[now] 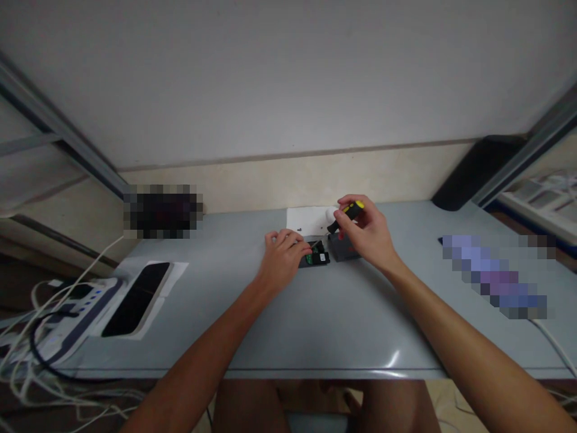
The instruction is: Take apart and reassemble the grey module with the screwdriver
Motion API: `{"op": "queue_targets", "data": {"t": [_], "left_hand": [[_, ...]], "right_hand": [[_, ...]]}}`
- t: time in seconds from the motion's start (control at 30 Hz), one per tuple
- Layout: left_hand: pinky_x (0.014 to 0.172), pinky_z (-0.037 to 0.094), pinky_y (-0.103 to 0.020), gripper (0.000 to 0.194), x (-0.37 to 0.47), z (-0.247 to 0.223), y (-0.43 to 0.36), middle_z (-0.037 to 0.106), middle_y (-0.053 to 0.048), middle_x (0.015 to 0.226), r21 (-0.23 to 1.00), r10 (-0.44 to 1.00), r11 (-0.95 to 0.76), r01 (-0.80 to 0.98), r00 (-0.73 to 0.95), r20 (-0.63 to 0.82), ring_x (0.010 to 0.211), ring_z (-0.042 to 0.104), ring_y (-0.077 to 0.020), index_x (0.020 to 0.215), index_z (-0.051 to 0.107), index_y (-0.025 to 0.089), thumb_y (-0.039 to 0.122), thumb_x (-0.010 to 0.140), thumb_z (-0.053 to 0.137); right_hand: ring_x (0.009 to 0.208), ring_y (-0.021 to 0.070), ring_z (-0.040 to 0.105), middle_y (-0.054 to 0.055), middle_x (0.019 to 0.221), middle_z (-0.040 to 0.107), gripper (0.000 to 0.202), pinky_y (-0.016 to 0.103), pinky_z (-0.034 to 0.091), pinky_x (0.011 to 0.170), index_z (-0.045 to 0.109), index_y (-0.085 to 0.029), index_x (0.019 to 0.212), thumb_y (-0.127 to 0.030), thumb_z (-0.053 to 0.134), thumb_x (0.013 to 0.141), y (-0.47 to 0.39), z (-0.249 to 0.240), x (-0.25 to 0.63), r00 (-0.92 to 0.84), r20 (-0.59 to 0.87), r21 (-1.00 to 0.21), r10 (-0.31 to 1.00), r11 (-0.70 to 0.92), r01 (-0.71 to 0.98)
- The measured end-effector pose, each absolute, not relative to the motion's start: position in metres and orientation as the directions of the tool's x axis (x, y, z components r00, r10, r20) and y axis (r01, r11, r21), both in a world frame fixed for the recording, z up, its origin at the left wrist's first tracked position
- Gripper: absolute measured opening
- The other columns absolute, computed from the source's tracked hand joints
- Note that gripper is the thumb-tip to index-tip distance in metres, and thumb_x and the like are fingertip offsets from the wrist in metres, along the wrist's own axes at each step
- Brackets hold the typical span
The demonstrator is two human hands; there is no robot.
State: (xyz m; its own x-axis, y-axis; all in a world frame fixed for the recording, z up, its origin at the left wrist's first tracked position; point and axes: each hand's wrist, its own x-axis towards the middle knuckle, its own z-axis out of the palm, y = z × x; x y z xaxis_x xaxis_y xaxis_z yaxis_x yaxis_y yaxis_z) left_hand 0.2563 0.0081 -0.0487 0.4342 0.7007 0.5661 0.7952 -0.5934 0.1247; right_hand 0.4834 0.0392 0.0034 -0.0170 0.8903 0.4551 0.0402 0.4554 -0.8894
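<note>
My right hand is wrapped round a screwdriver with a black and yellow handle. Its thin shaft slants down to the left, toward the fingertips of my left hand. Those fingers are curled over an opened dark electronic device, gripping its left part; a green circuit board shows inside. Whether the screwdriver tip touches a screw is too small to tell. Beside the device, below my right hand, lies a dark grey casing part, partly covered by that hand.
Behind the device, white paper carries small dark pieces. A phone lies at the left near a power strip with tangled cables. Blurred-out items sit at the left back and right. A black cylinder-like object leans at the back right.
</note>
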Motion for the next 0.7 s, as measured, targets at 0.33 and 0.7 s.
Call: {"op": "queue_targets", "data": {"t": [0.33,0.7], "left_hand": [[0.102,0.035,-0.048,0.015,0.259,-0.052,0.007,0.079,-0.005,0.11,0.173,0.761,-0.553,0.815,0.41,0.502,0.112,0.064,-0.0262,0.103,0.08,0.025,0.025,0.108,0.066],[0.102,0.034,-0.048,0.023,0.258,-0.05,0.005,0.078,-0.006,0.108,0.193,0.749,-0.576,0.794,0.419,0.513,0.11,0.062,-0.0262,0.104,0.079,0.023,0.033,0.112,0.059]], "right_hand": [[0.089,0.0193,0.07,0.005,0.11,0.075,0.046,0.029,0.06,0.058,0.062,-0.034,0.139,-0.046,0.076,0.098,0.04,-0.003,0.483,-0.124,0.496,-0.868,0.859,0.495,-0.039],[0.094,0.0223,0.073,0.006,0.109,0.074,0.049,0.033,0.065,0.065,0.063,-0.034,0.144,-0.048,0.075,0.098,0.032,0.005,0.485,-0.17,0.486,-0.867,0.857,0.498,0.031]]}}
